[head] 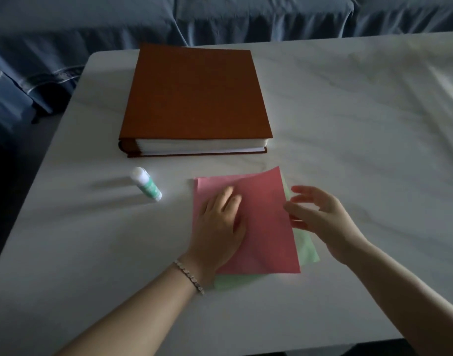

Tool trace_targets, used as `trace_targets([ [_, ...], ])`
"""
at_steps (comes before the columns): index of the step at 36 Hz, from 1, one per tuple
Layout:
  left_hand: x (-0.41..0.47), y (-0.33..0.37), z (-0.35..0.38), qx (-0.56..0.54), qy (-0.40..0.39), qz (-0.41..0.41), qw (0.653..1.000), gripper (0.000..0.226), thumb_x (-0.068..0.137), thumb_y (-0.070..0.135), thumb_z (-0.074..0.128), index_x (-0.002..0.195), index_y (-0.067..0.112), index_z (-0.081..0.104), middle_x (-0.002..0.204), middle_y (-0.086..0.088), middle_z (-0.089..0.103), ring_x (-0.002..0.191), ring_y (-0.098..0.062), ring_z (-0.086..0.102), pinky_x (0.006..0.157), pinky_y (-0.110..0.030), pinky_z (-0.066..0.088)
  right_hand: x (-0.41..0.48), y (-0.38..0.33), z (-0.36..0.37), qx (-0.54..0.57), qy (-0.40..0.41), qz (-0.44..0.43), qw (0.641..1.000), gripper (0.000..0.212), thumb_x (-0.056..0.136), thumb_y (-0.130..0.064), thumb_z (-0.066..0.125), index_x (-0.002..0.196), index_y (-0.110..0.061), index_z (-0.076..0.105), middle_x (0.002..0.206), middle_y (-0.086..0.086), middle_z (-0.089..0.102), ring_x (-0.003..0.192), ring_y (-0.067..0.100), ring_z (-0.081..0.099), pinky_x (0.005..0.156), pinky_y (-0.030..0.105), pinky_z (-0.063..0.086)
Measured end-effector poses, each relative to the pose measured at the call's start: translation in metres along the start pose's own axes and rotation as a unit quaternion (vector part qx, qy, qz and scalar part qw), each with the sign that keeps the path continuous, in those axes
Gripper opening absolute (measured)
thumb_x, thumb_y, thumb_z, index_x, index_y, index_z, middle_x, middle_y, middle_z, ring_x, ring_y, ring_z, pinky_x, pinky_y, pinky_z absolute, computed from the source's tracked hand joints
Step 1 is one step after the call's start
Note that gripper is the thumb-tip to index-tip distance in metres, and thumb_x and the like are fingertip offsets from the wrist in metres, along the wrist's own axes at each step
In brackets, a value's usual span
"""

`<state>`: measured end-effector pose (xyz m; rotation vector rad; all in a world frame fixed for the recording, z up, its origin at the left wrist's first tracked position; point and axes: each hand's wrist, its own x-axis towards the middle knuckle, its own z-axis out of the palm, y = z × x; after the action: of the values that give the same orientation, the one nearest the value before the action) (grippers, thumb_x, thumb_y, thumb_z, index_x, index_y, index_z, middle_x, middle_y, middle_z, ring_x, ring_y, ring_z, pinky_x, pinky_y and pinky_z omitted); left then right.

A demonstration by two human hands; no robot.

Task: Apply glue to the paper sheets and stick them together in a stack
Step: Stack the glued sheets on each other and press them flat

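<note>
Head view, looking down at a pale marbled desk [348,124]. A pink sheet [266,227] lies near the front, on top of a green sheet [307,250] that shows along its right and lower edges. The two are not squared up. The pink sheet's far right corner lifts slightly.

The left hand [220,222], a bracelet [189,276] at its wrist, lies flat on the left half of the pink sheet, fingers straight and pressing, gripping nothing. The right hand [320,217] is at the sheet's right edge, fingers spread and loose. It looks released, touching the edge rather than holding it.

A glue stick [146,185] lies on its side to the left of the sheets, well apart from both hands. A thick brown album [194,98] sits closed further back.

The step in hand seems to be pressing the pink sheet onto the green one. To do it well, line up the edges first, then smooth outward from the middle — and flatten that raised corner.

Hard to make out: the right fingertips are blurred, so a light pinch cannot be ruled out. Any glue between the sheets is hidden, and so is any sheet below the green one. Blue cloth [66,34] behind the desk is dim — what it covers is unclear.
</note>
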<state>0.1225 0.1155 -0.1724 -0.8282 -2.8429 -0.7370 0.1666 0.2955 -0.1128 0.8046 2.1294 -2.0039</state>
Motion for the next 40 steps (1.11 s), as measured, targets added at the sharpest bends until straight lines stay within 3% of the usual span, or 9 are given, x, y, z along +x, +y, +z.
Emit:
trace_targets([
  [4, 0.003, 0.006, -0.009, -0.079, -0.026, -0.052, 0.995, 0.059, 0.085, 0.049, 0.035, 0.115, 0.007, 0.063, 0.119, -0.007, 0.061, 0.114, -0.024, 0.053, 0.101, -0.030, 0.031, -0.002, 0.002, 0.006, 0.052, -0.080, 0.026, 0.995, 0.031, 0.093, -0.021, 0.048, 0.105, 0.003, 0.064, 0.093, 0.014, 0.064, 0.082, 0.023, 0.058, 0.077, 0.032, 0.046],
  [8, 0.016, 0.022, -0.027, -0.258, -0.110, -0.175, 0.944, 0.093, 0.064, 0.078, 0.026, 0.126, 0.017, 0.056, 0.127, 0.002, 0.057, 0.120, -0.013, 0.049, 0.106, -0.032, 0.035, -0.004, 0.000, 0.012, 0.141, -0.134, 0.038, 0.980, 0.037, 0.096, -0.023, 0.034, 0.092, -0.005, 0.066, 0.085, 0.007, 0.071, 0.075, 0.016, 0.065, 0.071, 0.023, 0.052],
  [12, 0.025, 0.032, -0.037, -0.337, -0.138, -0.231, 0.902, 0.065, 0.061, 0.076, 0.044, 0.092, 0.023, 0.065, 0.090, 0.008, 0.068, 0.088, -0.011, 0.063, 0.086, -0.032, 0.048, -0.005, 0.001, 0.022, 0.164, -0.167, 0.025, 0.972, 0.036, 0.097, -0.013, 0.031, 0.089, -0.009, 0.066, 0.084, 0.001, 0.074, 0.083, 0.013, 0.067, 0.078, 0.024, 0.054],
  [17, 0.028, 0.039, -0.054, -0.339, -0.107, -0.275, 0.893, 0.031, 0.076, 0.038, 0.050, 0.055, 0.018, 0.041, 0.048, 0.009, 0.038, 0.052, -0.010, 0.038, 0.054, -0.028, 0.029, -0.009, -0.001, 0.022, 0.094, -0.210, -0.019, 0.973, 0.031, 0.097, -0.020, 0.035, 0.107, -0.013, 0.063, 0.114, 0.003, 0.068, 0.110, 0.014, 0.061, 0.097, 0.030, 0.048],
  [22, 0.026, 0.035, -0.054, -0.281, -0.071, -0.263, 0.920, 0.030, 0.086, 0.004, 0.047, 0.058, 0.011, 0.039, 0.052, 0.002, 0.033, 0.053, -0.013, 0.031, 0.052, -0.029, 0.025, -0.011, -0.003, 0.017, 0.029, -0.223, -0.052, 0.973, 0.026, 0.097, -0.021, 0.040, 0.111, -0.015, 0.061, 0.116, -0.001, 0.066, 0.108, 0.009, 0.062, 0.093, 0.024, 0.049],
  [26, 0.029, 0.043, -0.077, -0.340, 0.016, -0.203, 0.918, 0.031, 0.084, -0.004, 0.046, 0.059, 0.009, 0.033, 0.054, 0.002, 0.026, 0.051, -0.008, 0.023, 0.046, -0.022, 0.016, -0.003, -0.006, 0.005, 0.052, -0.079, -0.080, 0.992, 0.024, 0.091, -0.009, 0.046, 0.108, -0.005, 0.063, 0.103, 0.005, 0.068, 0.097, 0.020, 0.066, 0.081, 0.028, 0.055],
  [31, 0.032, 0.049, -0.113, -0.539, 0.032, -0.183, 0.822, 0.024, 0.079, 0.021, 0.052, 0.086, 0.000, 0.060, 0.079, -0.010, 0.055, 0.075, -0.019, 0.049, 0.068, -0.031, 0.037, 0.011, -0.016, -0.015, 0.151, -0.032, -0.040, 0.987, 0.029, 0.076, -0.026, 0.058, 0.103, -0.018, 0.058, 0.092, 0.005, 0.067, 0.084, 0.017, 0.064, 0.075, 0.025, 0.054],
  [36, 0.028, 0.030, -0.112, -0.589, 0.037, -0.261, 0.764, 0.026, 0.092, 0.003, 0.047, 0.083, 0.017, 0.067, 0.083, -0.008, 0.065, 0.083, -0.022, 0.058, 0.076, -0.033, 0.044, 0.013, -0.023, -0.026, 0.224, -0.105, -0.024, 0.969, 0.044, 0.059, -0.040, 0.069, 0.093, -0.013, 0.064, 0.073, 0.001, 0.068, 0.060, 0.010, 0.063, 0.054, 0.020, 0.052],
  [40, 0.014, 0.005, -0.081, -0.480, 0.007, -0.293, 0.827, 0.017, 0.080, 0.021, 0.053, 0.092, 0.016, 0.064, 0.086, -0.009, 0.057, 0.079, -0.022, 0.049, 0.074, -0.036, 0.037, 0.012, -0.019, -0.029, 0.141, -0.079, -0.033, 0.986, 0.056, 0.056, -0.032, 0.085, 0.104, -0.012, 0.064, 0.074, 0.002, 0.071, 0.061, 0.011, 0.065, 0.055, 0.021, 0.054],
])
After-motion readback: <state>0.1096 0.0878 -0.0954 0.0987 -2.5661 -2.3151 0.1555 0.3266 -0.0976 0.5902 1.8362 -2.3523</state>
